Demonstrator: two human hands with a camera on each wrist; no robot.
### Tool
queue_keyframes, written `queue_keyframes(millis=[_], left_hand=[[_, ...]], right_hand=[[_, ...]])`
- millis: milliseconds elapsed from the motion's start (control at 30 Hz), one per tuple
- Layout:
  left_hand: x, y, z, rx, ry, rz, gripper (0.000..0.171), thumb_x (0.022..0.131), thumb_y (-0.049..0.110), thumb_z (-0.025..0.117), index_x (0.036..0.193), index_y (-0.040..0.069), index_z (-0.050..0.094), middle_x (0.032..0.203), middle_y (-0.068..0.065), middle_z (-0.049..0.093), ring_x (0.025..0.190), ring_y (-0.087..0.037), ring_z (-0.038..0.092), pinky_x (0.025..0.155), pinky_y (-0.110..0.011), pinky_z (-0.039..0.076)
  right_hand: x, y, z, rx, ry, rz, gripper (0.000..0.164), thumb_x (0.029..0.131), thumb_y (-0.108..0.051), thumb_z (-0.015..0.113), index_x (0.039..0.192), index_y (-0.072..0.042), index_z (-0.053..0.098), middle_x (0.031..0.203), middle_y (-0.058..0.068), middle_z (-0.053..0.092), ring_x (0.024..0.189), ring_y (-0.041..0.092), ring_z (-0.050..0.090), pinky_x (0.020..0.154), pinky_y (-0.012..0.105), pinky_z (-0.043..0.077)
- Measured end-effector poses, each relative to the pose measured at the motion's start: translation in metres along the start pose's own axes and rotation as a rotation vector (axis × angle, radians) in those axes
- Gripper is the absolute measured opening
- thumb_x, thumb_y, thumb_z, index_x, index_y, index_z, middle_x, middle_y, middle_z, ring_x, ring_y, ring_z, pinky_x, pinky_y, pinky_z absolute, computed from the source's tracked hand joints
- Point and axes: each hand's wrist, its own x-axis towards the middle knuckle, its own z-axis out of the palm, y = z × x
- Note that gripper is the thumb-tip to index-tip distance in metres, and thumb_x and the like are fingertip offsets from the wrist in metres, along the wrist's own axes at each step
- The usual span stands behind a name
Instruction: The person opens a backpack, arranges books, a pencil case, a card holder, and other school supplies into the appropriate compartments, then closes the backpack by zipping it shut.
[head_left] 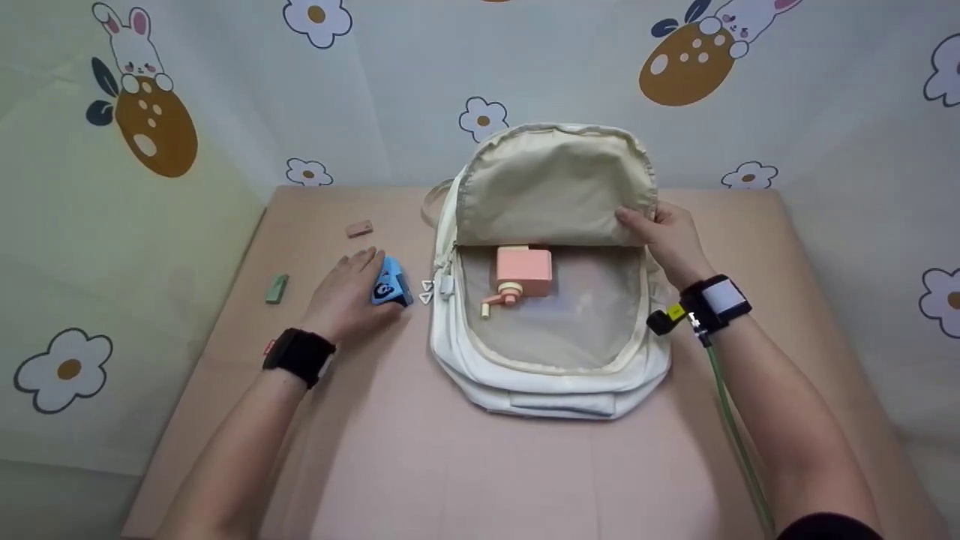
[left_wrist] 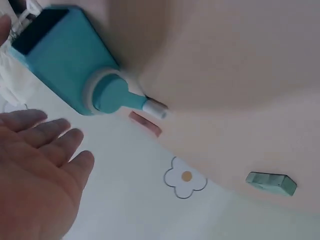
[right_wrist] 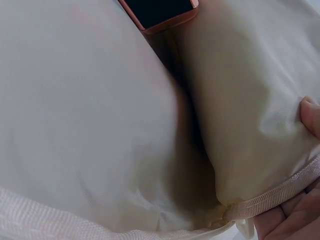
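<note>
I find left hand (head_left: 347, 294) unclenched beside boxy blue plastic sharpener (head_left: 390, 279); right hand (head_left: 676, 241) pinches arched beige cloth flap (head_left: 551, 187), which slippage could drop.

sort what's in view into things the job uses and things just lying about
Likely in the job:
backpack, flap pinched by right hand
blue crank device, beside left hand
pink crank device, inside the backpack

Likely lying about:
small pink block
small green block

Cloth backpack (head_left: 555, 199), rough woven edging (right_wrist: 277, 193); pink sharpener (head_left: 523, 268), blue sharpener (left_wrist: 70, 60): smooth plastic.
</note>
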Motion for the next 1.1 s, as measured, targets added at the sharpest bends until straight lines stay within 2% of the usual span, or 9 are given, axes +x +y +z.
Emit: queue_keyframes(millis=[100, 233, 400, 533, 667, 800, 900, 967, 1100], left_hand=[[0.007, -0.004, -0.001, -0.020, -0.052, -0.022, 0.094, 0.088, 0.042, 0.079, 0.156, -0.003, 0.033, 0.158, -0.026, 0.037, 0.147, -0.041, 0.033, 0.122, -0.055, 0.015], [0.009, -0.005, 0.000, -0.029, -0.065, -0.025, 0.088, 0.087, 0.037, 0.079, 0.154, -0.003, 0.038, 0.152, -0.025, 0.046, 0.140, -0.042, 0.043, 0.118, -0.056, 0.029], [0.002, 0.002, -0.006, -0.041, -0.036, -0.009, 0.088, 0.085, 0.040, 0.079, 0.153, -0.002, 0.041, 0.149, -0.025, 0.048, 0.134, -0.041, 0.048, 0.109, -0.056, 0.040], [-0.008, 0.023, -0.026, -0.079, 0.031, 0.069, 0.087, 0.085, 0.044, 0.079, 0.151, 0.000, 0.045, 0.147, -0.022, 0.052, 0.130, -0.038, 0.052, 0.103, -0.055, 0.046], [-0.022, 0.066, -0.053, -0.123, 0.097, 0.201, 0.086, 0.085, 0.049, 0.079, 0.151, 0.003, 0.047, 0.145, -0.017, 0.055, 0.127, -0.032, 0.055, 0.101, -0.051, 0.048], [-0.030, 0.124, -0.067, -0.115, 0.105, 0.417, 0.087, 0.085, 0.054, 0.078, 0.151, 0.004, 0.048, 0.145, -0.014, 0.057, 0.128, -0.028, 0.055, 0.103, -0.047, 0.048], [-0.028, 0.172, -0.062, -0.048, 0.082, 0.588, 0.088, 0.085, 0.055, 0.077, 0.149, 0.002, 0.048, 0.143, -0.013, 0.058, 0.128, -0.026, 0.056, 0.105, -0.043, 0.047], [-0.021, 0.204, -0.055, 0.020, 0.053, 0.674, 0.088, 0.085, 0.055, 0.076, 0.149, 0.001, 0.048, 0.142, -0.012, 0.058, 0.127, -0.025, 0.056, 0.107, -0.040, 0.045], [0.003, 0.254, -0.037, 0.138, 0.013, 0.783, 0.087, 0.086, 0.055, 0.073, 0.149, 0.001, 0.048, 0.138, -0.010, 0.059, 0.125, -0.022, 0.056, 0.107, -0.035, 0.044]], right_hand=[[-0.001, 0.000, 0.000, -0.013, 0.007, 0.005, 0.043, 0.088, -0.042, 0.081, 0.107, -0.004, 0.074, 0.102, 0.005, 0.075, 0.097, 0.020, 0.065, 0.088, 0.027, 0.050], [-0.001, 0.001, 0.000, -0.019, 0.012, 0.004, 0.042, 0.088, -0.042, 0.081, 0.105, -0.004, 0.074, 0.100, 0.005, 0.074, 0.094, 0.019, 0.065, 0.086, 0.027, 0.050], [0.000, 0.000, 0.002, 0.010, 0.010, 0.003, 0.038, 0.088, -0.038, 0.081, 0.105, -0.005, 0.076, 0.098, 0.004, 0.075, 0.091, 0.017, 0.065, 0.084, 0.027, 0.049], [0.002, 0.000, 0.001, 0.033, 0.004, 0.012, 0.032, 0.089, -0.034, 0.081, 0.106, -0.007, 0.077, 0.099, 0.001, 0.076, 0.093, 0.016, 0.066, 0.085, 0.026, 0.050], [0.003, 0.000, -0.001, 0.046, -0.005, 0.014, 0.029, 0.090, -0.032, 0.081, 0.105, -0.007, 0.077, 0.098, 0.001, 0.077, 0.091, 0.016, 0.067, 0.084, 0.026, 0.050], [0.003, -0.001, -0.002, 0.049, -0.008, 0.014, 0.029, 0.091, -0.032, 0.080, 0.105, -0.007, 0.077, 0.099, 0.002, 0.077, 0.092, 0.017, 0.067, 0.086, 0.026, 0.050], [0.002, -0.001, -0.003, 0.040, -0.009, 0.011, 0.031, 0.091, -0.033, 0.080, 0.106, -0.006, 0.076, 0.100, 0.003, 0.076, 0.093, 0.017, 0.067, 0.087, 0.026, 0.050], [0.002, -0.002, -0.002, 0.035, -0.012, 0.006, 0.033, 0.091, -0.034, 0.080, 0.107, -0.006, 0.076, 0.100, 0.003, 0.076, 0.093, 0.018, 0.067, 0.087, 0.027, 0.051], [0.000, -0.003, -0.002, 0.024, -0.028, 0.001, 0.037, 0.091, -0.037, 0.079, 0.110, -0.005, 0.075, 0.101, 0.005, 0.076, 0.093, 0.019, 0.067, 0.086, 0.028, 0.051]])
